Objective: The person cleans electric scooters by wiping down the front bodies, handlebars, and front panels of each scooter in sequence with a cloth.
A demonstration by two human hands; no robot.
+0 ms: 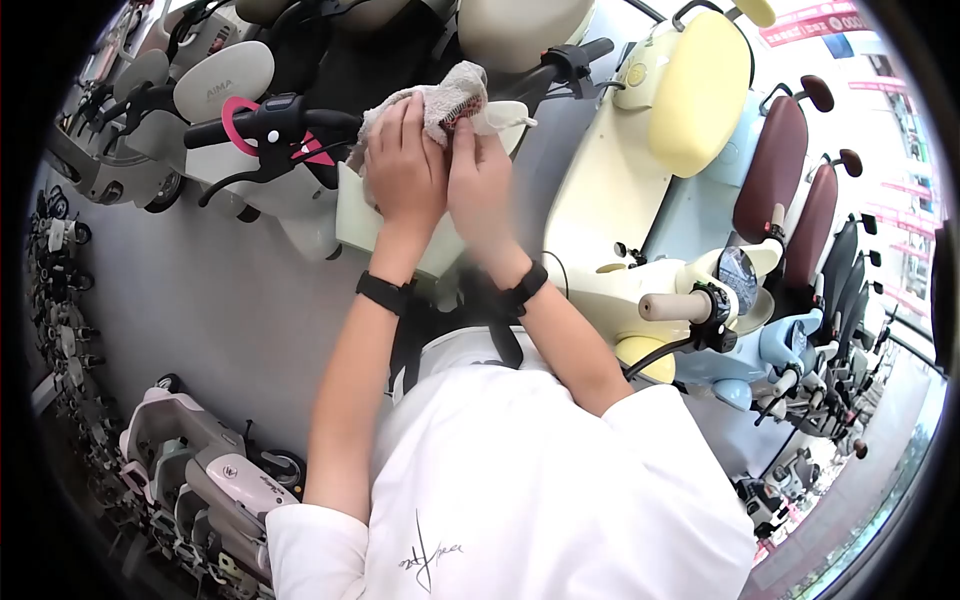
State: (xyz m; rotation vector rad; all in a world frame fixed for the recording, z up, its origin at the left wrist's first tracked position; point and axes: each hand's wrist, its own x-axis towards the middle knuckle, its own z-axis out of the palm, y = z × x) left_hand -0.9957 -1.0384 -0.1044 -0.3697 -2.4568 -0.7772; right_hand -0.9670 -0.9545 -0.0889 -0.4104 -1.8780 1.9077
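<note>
A crumpled greyish-beige cloth (460, 90) is bunched over the middle of a scooter's handlebar. My left hand (405, 170) presses on it, fingers together and bent over the folds. Beside it, my right hand (480, 185) pinches the cloth's right side near a dark, reddish patch with fine lines, too small to make out. Under both hands is the scooter's pale green front panel (365, 225). A black left grip with brake lever (275, 125) and a bright pink loop (238, 127) sits to the left. The right handlebar grip (590, 52) reaches out at upper right.
On the right stands a cream scooter with a yellow seat (700, 95) and a beige handlebar grip (670, 306). Blue and maroon-seated scooters (772, 170) line up beyond it. A white scooter (225, 85) is close at left, and pinkish scooters (245, 485) stand on the grey floor (220, 300).
</note>
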